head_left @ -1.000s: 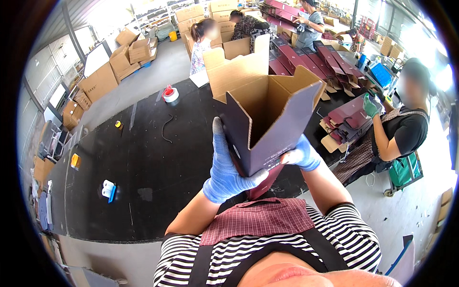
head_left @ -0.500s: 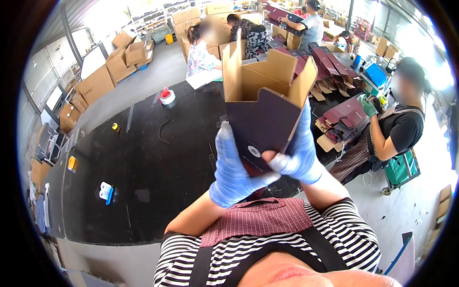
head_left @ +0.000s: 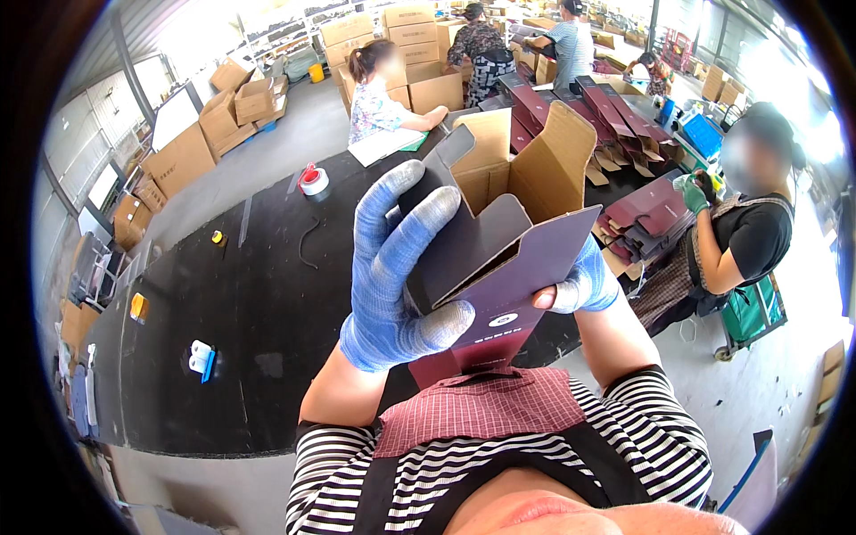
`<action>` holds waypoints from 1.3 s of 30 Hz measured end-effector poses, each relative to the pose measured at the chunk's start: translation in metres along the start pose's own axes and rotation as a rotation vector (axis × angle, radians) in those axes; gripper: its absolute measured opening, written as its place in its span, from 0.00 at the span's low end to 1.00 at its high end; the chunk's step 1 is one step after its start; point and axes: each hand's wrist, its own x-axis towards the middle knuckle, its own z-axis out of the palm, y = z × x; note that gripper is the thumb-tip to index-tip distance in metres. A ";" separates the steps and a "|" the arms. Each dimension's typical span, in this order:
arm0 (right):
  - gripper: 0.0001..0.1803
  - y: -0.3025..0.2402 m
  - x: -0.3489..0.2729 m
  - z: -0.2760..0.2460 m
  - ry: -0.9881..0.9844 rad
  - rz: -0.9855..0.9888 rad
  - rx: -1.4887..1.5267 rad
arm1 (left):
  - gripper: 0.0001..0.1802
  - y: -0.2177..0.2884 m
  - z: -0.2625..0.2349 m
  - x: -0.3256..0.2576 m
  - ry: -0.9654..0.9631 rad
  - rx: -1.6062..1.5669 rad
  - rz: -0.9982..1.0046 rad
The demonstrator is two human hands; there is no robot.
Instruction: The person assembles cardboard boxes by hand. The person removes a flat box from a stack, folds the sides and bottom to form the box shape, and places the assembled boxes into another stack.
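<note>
A dark purple and maroon cardboard box point(head_left: 544, 259) is held up in front of me, over the table's near side. Its top end gapes, with brown inner walls showing and several flaps standing up or leaning out. My left hand point(head_left: 392, 285), in a blue knit glove with greyish fingertips, grips the box's left side. Its fingers lie along a dark flap and the thumb presses near the front corner. On the other side my right hand point(head_left: 584, 281), in a matching glove with a bare thumb tip, clasps the right edge. Its fingers are hidden behind the box.
On the black table point(head_left: 294, 374) lie a tape roll point(head_left: 313, 180), a dark strip point(head_left: 308, 245), an orange item point(head_left: 139, 307) and white rolls on a blue holder point(head_left: 202, 358). Maroon boxes point(head_left: 646, 214) are stacked at right beside a co-worker point(head_left: 744, 223). Other people work at the far end.
The box has turned and tilted, its open end now leaning rightward. My left hand has shifted up its left side with fingers spread. My right hand has moved lower along the right edge.
</note>
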 end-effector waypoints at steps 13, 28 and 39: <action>0.30 -0.061 0.018 0.000 0.132 -0.592 -0.856 | 0.40 0.002 0.005 -0.001 -0.006 0.180 0.063; 0.56 -0.058 0.015 0.040 0.350 -0.215 0.063 | 0.37 0.005 0.010 0.003 -0.029 0.173 0.082; 0.60 -0.072 0.021 0.039 0.465 0.023 0.048 | 0.64 -0.002 0.006 0.040 -0.115 -0.178 0.048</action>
